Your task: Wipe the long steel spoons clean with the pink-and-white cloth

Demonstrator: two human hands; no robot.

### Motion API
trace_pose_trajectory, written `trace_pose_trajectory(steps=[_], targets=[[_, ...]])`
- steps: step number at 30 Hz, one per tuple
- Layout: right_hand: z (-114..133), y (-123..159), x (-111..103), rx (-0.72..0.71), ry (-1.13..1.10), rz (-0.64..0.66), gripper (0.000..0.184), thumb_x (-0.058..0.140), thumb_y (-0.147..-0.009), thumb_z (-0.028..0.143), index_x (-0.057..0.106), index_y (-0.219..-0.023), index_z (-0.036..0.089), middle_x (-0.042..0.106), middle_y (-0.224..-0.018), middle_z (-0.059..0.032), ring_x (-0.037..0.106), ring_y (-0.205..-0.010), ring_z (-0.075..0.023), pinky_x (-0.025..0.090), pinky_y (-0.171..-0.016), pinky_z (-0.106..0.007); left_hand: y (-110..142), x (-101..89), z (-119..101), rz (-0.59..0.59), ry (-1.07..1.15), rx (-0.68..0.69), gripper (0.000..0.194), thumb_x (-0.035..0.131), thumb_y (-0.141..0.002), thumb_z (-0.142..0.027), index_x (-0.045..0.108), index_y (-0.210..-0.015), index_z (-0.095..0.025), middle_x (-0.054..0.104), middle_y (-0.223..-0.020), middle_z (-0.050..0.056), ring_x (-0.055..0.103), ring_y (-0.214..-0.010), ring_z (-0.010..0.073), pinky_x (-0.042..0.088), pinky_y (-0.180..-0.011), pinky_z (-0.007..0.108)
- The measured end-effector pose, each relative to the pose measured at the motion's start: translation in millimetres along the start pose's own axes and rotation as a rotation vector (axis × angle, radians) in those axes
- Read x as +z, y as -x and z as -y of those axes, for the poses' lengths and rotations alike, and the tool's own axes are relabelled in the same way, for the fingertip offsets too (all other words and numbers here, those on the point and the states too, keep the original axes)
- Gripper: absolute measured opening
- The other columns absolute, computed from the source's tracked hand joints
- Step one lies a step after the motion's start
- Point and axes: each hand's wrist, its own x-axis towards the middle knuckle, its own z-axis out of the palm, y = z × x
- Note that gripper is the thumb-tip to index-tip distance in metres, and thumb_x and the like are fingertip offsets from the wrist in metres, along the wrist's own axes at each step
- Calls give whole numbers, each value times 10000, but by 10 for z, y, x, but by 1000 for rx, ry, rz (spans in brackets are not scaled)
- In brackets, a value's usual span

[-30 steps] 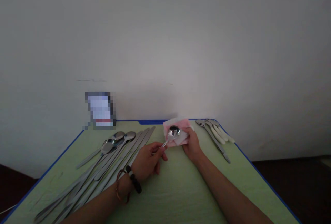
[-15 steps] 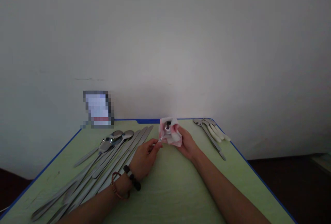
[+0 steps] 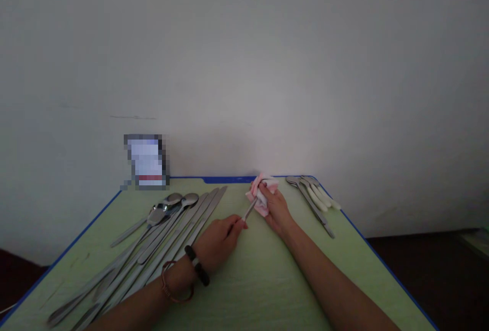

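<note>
My left hand [image 3: 223, 237] pinches the handle of a metal spoon [image 3: 250, 209] over the middle of the table. The spoon's bowl is hidden inside a pink and white cloth [image 3: 261, 208]. Wrapped round that cloth and the bowl is my right hand [image 3: 275, 206], its thumb pressed on top. Left of my hands lies a spread of metal spoons [image 3: 190, 199] and table knives [image 3: 212, 203], their handles toward me and partly behind my left forearm. To the right rest a few pieces of cutlery with metal handles [image 3: 321, 221] and several with cream handles [image 3: 319, 199].
The light green table [image 3: 263, 280] has a blue edge and stands against a grey wall [image 3: 244, 66]. At the back left corner a blurred-out device with a lit screen [image 3: 145, 160] leans upright. Dark floor shows beyond both sides of the table.
My right hand has folded the cloth over the spoon's bowl, which lay bare on it a second ago. Both hands shifted left and then slightly right again. The other cutlery stays in place.
</note>
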Motion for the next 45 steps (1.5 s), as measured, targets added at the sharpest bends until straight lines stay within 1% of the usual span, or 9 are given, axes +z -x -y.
trace_pose_trajectory(steps=[2,5,13,23,27,33,36,40,45], targets=[[-4,-13,-1,21,-27,-37,238,717,-643,292,611,-821,174,640,-685,19,570,-589,-109,474,-578,-238,27,-3,-25,41,-111,38,357,295,-904,-352,588,-775,-194,580,-569,-7,536,-541,150,322,-533,240],[-1,4,9,77,-10,15,239,722,-637,279,594,-811,176,633,-685,25,559,-569,-101,477,-567,-236,56,4,-41,62,-212,66,333,318,-894,-340,543,-698,-192,588,-591,9,538,-560,157,310,-542,250],[8,45,41,15,93,90,271,725,-631,344,560,-767,178,596,-632,32,535,-534,-88,459,-512,-210,-10,34,43,0,118,-52,242,288,-886,-302,495,-922,-183,456,-515,-55,443,-477,132,288,-469,219],[-59,32,26,18,313,84,332,644,-669,488,547,-678,170,558,-531,28,485,-456,-98,410,-459,-224,23,19,2,15,6,-12,260,299,-899,-347,495,-829,-191,462,-549,-37,459,-526,142,284,-510,230],[-51,30,60,-12,118,67,332,633,-670,492,566,-794,192,603,-625,28,557,-575,-128,445,-547,-237,-5,23,23,-34,71,-38,294,283,-899,-372,508,-862,-187,431,-527,-50,429,-491,137,274,-489,231],[171,93,62,193,-205,313,457,441,-739,587,586,-907,187,675,-835,-60,608,-889,-233,469,-777,-384,-51,30,78,-115,112,-73,303,296,-885,-381,521,-843,-183,447,-539,-39,442,-512,149,298,-506,243],[200,96,23,218,-253,339,378,445,-741,526,590,-845,193,681,-866,-61,598,-929,-241,451,-823,-420,-58,36,89,-105,113,-78,297,290,-887,-373,515,-834,-187,428,-513,-44,435,-487,148,282,-482,244],[94,37,-24,208,-210,258,81,517,-698,245,576,-685,191,677,-748,-6,618,-771,-184,476,-761,-351,-44,30,72,-98,83,-60,297,278,-895,-363,514,-842,-191,455,-519,-35,465,-494,155,282,-479,242],[2,35,-12,113,-22,150,129,644,-649,154,630,-777,152,663,-669,7,567,-567,-102,456,-580,-218,3,33,30,-69,-126,-6,282,248,-917,-335,492,-866,-204,532,-584,-8,530,-558,172,282,-524,251]])
